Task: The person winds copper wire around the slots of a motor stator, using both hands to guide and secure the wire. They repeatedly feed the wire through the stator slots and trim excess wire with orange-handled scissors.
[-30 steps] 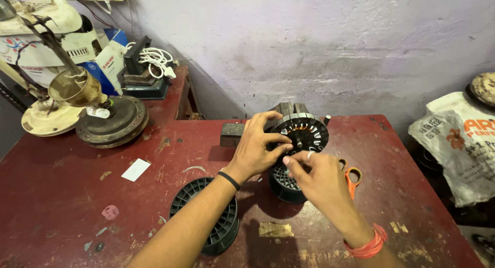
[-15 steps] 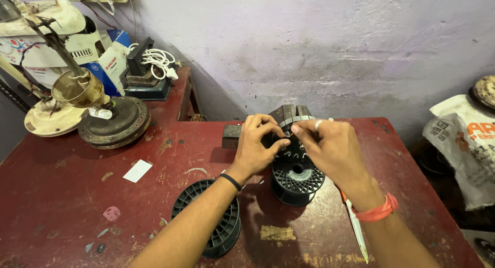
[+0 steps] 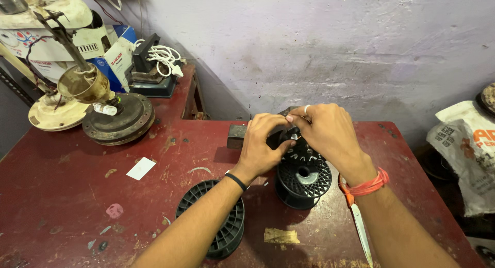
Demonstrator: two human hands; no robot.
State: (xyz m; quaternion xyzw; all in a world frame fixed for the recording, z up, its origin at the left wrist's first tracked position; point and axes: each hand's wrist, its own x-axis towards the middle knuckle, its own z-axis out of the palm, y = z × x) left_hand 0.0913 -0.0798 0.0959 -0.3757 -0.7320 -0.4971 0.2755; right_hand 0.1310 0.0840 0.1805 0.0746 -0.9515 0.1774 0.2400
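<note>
Here, both hands close on a dark stator (image 3: 298, 144) propped atop a black spool (image 3: 304, 178) on the red table (image 3: 77, 196). The left hand (image 3: 260, 144) curls round its near side; the right hand (image 3: 325, 131) pinches at its top. A second spool (image 3: 214, 224) stands beside the left forearm, scissors (image 3: 358, 227) under the right wrist.

Worn red table (image 3: 67, 196), two black spools (image 3: 214, 224), white paper scrap (image 3: 141, 168), scissors (image 3: 359, 224), fan motor housing (image 3: 119, 118)
</note>
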